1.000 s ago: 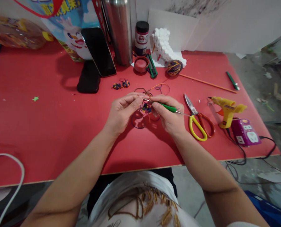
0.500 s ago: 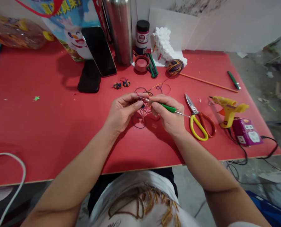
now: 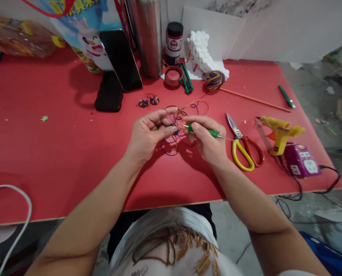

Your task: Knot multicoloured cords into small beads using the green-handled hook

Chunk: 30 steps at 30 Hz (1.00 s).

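Note:
My right hand [image 3: 210, 140] is closed on a crochet hook [image 3: 212, 133] with a green grip and thin metal ends. The hook's tip points left toward my left hand [image 3: 148, 134], whose thumb and fingers pinch a small dark piece of crochet work [image 3: 175, 130]. A strand runs up over the left index finger. Loose multicoloured yarn [image 3: 171, 153] lies in loops on the table beneath both hands. Farther back rests a yarn ball [image 3: 214, 80]. Two small crocheted pieces [image 3: 148, 101] in mixed colours lie beyond my left hand.
Scissors [image 3: 240, 142] lie right of my right hand, beside a yellow glue gun [image 3: 278, 134] and a purple box [image 3: 301, 160]. Behind are a green cutter [image 3: 186, 78], a red round container [image 3: 173, 76], a jar [image 3: 174, 44], a steel flask [image 3: 146, 38] and a leaning phone [image 3: 121, 61].
The hook has drawn back a little to the right, away from my left fingers. My left index finger has lifted and straightened, with a strand over it.

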Each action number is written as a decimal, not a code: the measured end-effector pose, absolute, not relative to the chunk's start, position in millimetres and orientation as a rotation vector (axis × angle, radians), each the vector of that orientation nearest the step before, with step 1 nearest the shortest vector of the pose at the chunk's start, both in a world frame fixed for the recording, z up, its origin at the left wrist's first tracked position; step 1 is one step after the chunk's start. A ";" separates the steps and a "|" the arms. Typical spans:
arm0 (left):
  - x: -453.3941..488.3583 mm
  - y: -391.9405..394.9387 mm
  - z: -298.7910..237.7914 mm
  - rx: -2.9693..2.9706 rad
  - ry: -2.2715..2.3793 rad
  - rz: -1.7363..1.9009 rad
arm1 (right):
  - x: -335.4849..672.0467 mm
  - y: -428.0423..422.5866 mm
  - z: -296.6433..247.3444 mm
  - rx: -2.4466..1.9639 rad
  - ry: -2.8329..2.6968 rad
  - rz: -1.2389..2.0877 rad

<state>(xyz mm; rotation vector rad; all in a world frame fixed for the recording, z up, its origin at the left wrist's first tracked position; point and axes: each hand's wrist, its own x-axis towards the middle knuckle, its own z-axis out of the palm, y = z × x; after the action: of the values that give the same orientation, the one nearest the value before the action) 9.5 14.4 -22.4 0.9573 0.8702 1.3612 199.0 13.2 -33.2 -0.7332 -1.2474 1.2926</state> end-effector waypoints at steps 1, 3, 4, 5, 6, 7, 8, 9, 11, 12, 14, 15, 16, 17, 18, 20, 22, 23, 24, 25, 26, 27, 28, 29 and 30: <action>9.3 14.3 -22.7 0.969 0.878 1.360 | 199.3 12.8 -33.2 -0.733 -1.255 1.291; 9.5 14.1 -23.0 0.993 0.887 1.361 | 199.2 12.1 -33.4 -0.730 -1.264 1.269; 9.9 14.0 -23.0 1.004 0.888 1.364 | 198.9 11.9 -33.5 -0.732 -1.266 1.249; 10.4 13.8 -22.8 1.012 0.891 1.367 | 198.4 11.8 -33.5 -0.737 -1.268 1.224; 11.0 13.7 -22.4 1.018 0.893 1.369 | 197.8 11.7 -33.4 -0.745 -1.269 1.198; 11.7 13.5 -22.1 1.020 0.896 1.372 | 197.4 11.8 -33.3 -0.753 -1.272 1.176; 12.3 13.4 -21.8 1.022 0.898 1.374 | 197.0 11.9 -33.1 -0.761 -1.275 1.161; 12.8 13.2 -21.6 1.023 0.899 1.378 | 196.8 12.1 -32.9 -0.768 -1.278 1.153; 13.2 12.8 -22.0 1.030 0.896 1.384 | 196.9 12.3 -32.3 -0.774 -1.286 1.152; 13.0 12.5 -22.5 1.041 0.890 1.383 | 197.2 12.3 -31.9 -0.773 -1.290 1.154; 12.1 11.6 -24.2 1.067 0.864 1.372 | 197.7 12.0 -31.3 -0.761 -1.294 1.154; 11.5 11.2 -25.2 1.080 0.847 1.363 | 197.8 11.7 -31.0 -0.753 -1.296 1.151; 11.0 10.8 -26.1 1.092 0.832 1.354 | 197.9 11.4 -30.7 -0.747 -1.295 1.150; 10.4 10.6 -26.9 1.102 0.823 1.353 | 197.8 11.2 -30.5 -0.743 -1.294 1.149; 10.0 10.5 -27.5 1.110 0.825 1.355 | 197.6 11.0 -30.3 -0.742 -1.292 1.149; 9.6 11.1 -27.7 1.120 0.855 1.374 | 196.9 11.0 -30.2 -0.750 -1.289 1.154; 9.4 12.2 -26.5 1.110 0.890 1.393 | 196.4 11.4 -30.6 -0.750 -1.289 1.156; 9.3 12.8 -25.4 1.099 0.899 1.397 | 196.2 11.6 -30.9 -0.747 -1.288 1.157; 9.1 13.3 -24.2 1.084 0.905 1.397 | 196.1 11.7 -31.0 -0.739 -1.290 1.161; 8.8 13.7 -23.0 1.068 0.910 1.400 | 196.1 11.6 -31.0 -0.729 -1.291 1.166; 8.5 14.0 -21.8 1.054 0.916 1.404 | 196.2 11.1 -30.6 -0.718 -1.294 1.175; 8.2 14.1 -20.7 1.042 0.926 1.414 | 196.4 10.4 -29.8 -0.713 -1.304 1.184; 7.9 14.0 -19.9 1.034 0.940 1.426 | 196.5 9.4 -28.7 -0.718 -1.319 1.185; 7.7 13.9 -19.4 1.028 0.958 1.436 | 196.6 8.2 -27.4 -0.726 -1.344 1.176; 7.7 13.6 -19.0 1.026 0.977 1.445 | 196.6 6.9 -26.2 -0.740 -1.375 1.149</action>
<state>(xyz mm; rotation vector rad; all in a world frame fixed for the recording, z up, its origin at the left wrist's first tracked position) 7.7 13.6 -19.0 1.0257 0.9766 1.4448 196.6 6.9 -26.2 -0.7402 -1.3749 1.1486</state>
